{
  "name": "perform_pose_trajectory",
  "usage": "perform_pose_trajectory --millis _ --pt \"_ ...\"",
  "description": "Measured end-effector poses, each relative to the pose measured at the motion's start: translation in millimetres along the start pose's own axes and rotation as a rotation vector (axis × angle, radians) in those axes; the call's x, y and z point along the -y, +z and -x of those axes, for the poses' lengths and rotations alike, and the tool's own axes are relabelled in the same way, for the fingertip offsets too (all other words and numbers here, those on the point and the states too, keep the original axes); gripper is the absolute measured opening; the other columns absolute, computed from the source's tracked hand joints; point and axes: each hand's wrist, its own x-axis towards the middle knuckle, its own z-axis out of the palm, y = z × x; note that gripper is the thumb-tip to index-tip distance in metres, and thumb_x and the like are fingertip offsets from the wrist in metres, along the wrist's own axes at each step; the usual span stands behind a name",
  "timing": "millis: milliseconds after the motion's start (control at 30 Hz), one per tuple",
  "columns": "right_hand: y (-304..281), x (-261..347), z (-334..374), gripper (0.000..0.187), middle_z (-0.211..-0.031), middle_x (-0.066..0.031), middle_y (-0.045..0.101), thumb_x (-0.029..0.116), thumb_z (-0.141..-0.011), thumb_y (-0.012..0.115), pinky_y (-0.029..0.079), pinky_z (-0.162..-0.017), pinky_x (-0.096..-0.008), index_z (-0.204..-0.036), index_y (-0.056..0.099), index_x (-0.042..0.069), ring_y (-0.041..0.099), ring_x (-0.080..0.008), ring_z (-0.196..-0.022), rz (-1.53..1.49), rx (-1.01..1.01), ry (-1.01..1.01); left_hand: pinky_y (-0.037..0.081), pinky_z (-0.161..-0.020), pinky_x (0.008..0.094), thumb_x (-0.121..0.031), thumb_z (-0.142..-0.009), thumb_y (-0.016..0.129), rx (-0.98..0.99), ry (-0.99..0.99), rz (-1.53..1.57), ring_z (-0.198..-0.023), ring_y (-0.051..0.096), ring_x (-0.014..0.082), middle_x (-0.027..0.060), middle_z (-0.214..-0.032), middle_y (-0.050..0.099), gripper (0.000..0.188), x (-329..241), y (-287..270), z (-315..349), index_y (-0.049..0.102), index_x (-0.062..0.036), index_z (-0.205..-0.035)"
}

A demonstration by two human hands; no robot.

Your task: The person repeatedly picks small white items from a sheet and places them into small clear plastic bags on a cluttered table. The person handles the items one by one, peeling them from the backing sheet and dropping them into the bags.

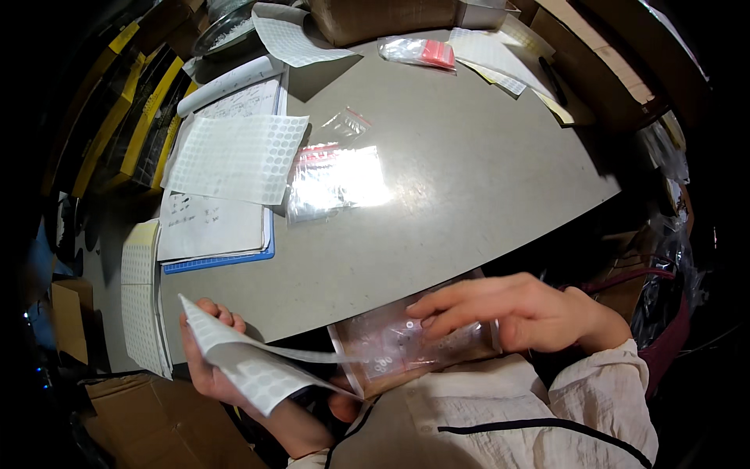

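Note:
My left hand [201, 367] grips a bent sheet of round stickers [262, 367] at the lower left, fingers curled round its edge. A loose strip of the sheet reaches toward the middle. My right hand [523, 313] hovers with fingers stretched out and apart, and nothing shows between them. Below it, against my body, is a shallow cardboard box [344, 359]. Clear plastic bags [391, 344] lie in it, with small ring-shaped pieces visible. Part of this box is hidden by my right hand.
On the grey table [469, 180] lie another sticker sheet [234, 156], a blue clipboard [223, 264] with papers, and shiny zip bags [336, 180]. A red-and-clear packet [422, 53] and a black pen [553, 80] are farther back. Yellow-and-black boxes [141, 117] stand at left.

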Motion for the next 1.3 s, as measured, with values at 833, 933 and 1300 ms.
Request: perform_pose_trajectory --millis 833,933,1300 --pt "16.2 16.4 -99.7 0.036 -0.085 -0.0112 0.067 0.024 -0.094 0.080 0.050 -0.058 -0.0341 -0.122 0.072 0.003 0.064 -0.0222 -0.064 0.636 -0.350 -0.211 0.045 -0.078 0.0200 -0.017 -0.106 0.066 0.208 0.110 -0.405 -0.092 0.059 0.0086 0.0058 -0.102 0.067 0.029 16.9 58.5 4.3 0.066 0.0082 -0.119" --pt "11.2 1.9 -95.0 0.027 -0.074 -0.0097 0.067 0.021 -0.098 0.076 0.048 -0.055 -0.0309 -0.117 0.077 0.003 0.061 -0.0156 -0.058 0.482 -0.348 -0.234 0.049 -0.086 0.0245 -0.032 -0.102 0.072 0.313 0.132 -0.399 -0.103 0.062 0.0135 0.0087 -0.108 0.068 0.046 11.3 60.9 2.2 0.066 0.0082 -0.123" --pt "1.4 3.6 -95.6 0.019 -0.067 -0.0030 0.067 0.015 -0.101 0.070 0.045 -0.053 -0.0261 -0.112 0.080 0.004 0.057 -0.0062 -0.058 0.340 -0.328 -0.039 0.052 -0.082 0.0279 -0.020 -0.090 0.085 0.432 0.102 -0.506 -0.097 0.067 0.0153 0.0097 -0.104 0.073 0.034 5.5 71.9 6.3 0.075 0.0064 -0.109"
